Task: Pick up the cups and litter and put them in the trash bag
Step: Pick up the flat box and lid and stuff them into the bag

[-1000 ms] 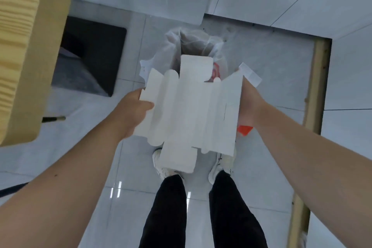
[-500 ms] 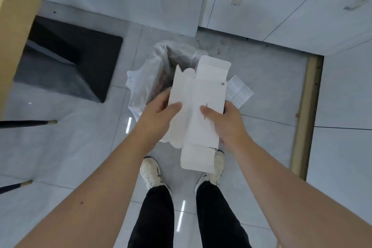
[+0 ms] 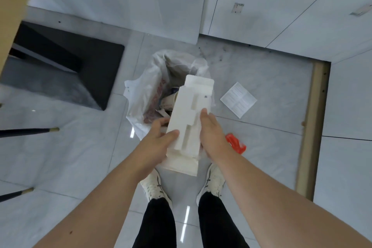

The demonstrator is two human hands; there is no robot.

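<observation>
A flattened white cardboard box (image 3: 188,121), folded narrow, is pressed between my left hand (image 3: 159,139) and my right hand (image 3: 211,133). Its far end hangs over the mouth of the white trash bag (image 3: 141,94), which stands open on the floor in front of my feet. Inside the bag lie a paper cup (image 3: 169,99) and other litter. A folded white leaflet (image 3: 238,99) lies on the tiles right of the bag. A red wrapper (image 3: 236,144) lies on the floor just right of my right wrist.
A dark table base (image 3: 66,70) stands at the left, under a wooden tabletop edge (image 3: 14,6). Two dark chair legs (image 3: 28,132) reach in from the left. White cabinet doors (image 3: 261,6) line the back. A brass floor strip (image 3: 314,127) runs along the right.
My hands have folded the wide, open cardboard sheet into a narrow bundle and brought it down toward the bag's mouth. The view has tilted, so the red wrapper shows again.
</observation>
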